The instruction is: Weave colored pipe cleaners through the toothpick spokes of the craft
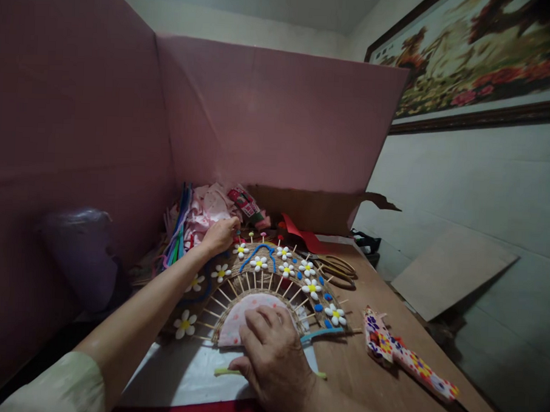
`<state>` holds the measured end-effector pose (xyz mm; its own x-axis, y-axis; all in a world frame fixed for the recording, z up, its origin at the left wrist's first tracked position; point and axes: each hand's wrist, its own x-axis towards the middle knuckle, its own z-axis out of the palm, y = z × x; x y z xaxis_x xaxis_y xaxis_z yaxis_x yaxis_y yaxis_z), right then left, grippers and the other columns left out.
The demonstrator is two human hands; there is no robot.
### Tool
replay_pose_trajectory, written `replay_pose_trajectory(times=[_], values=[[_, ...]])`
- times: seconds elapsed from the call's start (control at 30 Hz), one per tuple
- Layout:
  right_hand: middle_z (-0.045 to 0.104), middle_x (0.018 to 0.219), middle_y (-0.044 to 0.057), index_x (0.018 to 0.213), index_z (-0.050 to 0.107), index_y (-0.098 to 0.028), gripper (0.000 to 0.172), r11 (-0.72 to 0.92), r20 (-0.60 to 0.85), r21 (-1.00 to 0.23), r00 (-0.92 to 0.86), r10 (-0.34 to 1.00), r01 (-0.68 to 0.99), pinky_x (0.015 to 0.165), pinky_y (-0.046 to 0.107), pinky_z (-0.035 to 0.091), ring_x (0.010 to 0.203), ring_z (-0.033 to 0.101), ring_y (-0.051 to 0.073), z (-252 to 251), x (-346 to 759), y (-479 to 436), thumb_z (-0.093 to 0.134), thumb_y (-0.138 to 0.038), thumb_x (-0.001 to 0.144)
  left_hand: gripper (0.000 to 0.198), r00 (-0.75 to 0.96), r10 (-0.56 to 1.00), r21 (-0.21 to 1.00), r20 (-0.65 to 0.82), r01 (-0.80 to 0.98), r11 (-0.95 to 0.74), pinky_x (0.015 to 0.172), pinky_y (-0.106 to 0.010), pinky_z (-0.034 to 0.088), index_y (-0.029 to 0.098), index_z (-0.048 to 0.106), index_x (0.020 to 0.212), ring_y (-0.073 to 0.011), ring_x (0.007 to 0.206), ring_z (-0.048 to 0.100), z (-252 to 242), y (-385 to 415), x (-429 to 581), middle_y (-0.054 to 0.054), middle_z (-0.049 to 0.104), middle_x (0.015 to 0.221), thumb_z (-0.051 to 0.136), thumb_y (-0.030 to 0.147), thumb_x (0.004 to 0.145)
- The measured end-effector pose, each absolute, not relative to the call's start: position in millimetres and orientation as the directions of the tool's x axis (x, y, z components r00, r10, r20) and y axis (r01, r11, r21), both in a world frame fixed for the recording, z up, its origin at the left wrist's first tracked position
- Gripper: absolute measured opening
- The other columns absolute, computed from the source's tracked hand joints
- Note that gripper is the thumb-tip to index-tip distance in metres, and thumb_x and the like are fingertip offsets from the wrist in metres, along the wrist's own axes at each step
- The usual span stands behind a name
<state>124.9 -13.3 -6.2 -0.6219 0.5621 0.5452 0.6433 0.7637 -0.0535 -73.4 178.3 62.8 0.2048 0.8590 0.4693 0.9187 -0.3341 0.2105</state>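
At twine fan (236, 265) — right hand (275, 352) laid flat on padded semicircle (237, 323); left hand (221, 235) curled, grip unclear.

Likely home craft corner: scissors (329, 264), 1 framed picture (482, 63).

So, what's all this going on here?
The right hand rests on the pink half-round centre of a fan-shaped craft piece trimmed with white flowers. The left hand is at its far edge, by the stick tips; whether it grips anything is hard to tell. To the right, scissors and what looks like a flower-patterned glue gun lie on the table, untouched.
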Motion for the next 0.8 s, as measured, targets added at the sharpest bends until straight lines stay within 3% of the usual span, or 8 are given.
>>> replay_pose_trajectory(times=[0.8], values=[[0.058,0.110,0.012,0.099,0.059,-0.015,0.043,0.759,0.549,-0.062,-0.613,0.568,0.648,0.088,0.049,0.035,0.102,0.047,0.030,-5.2,125.0,-14.1,0.041,-0.053,0.087,0.025,0.225,0.844,0.194,0.486,0.914,-0.355,0.072,-0.028,0.041,0.021,0.060,0.087,-0.0196,0.081,0.054,59.3,173.2,-73.3,-0.005,0.060,0.083,0.047,0.006,0.072]])
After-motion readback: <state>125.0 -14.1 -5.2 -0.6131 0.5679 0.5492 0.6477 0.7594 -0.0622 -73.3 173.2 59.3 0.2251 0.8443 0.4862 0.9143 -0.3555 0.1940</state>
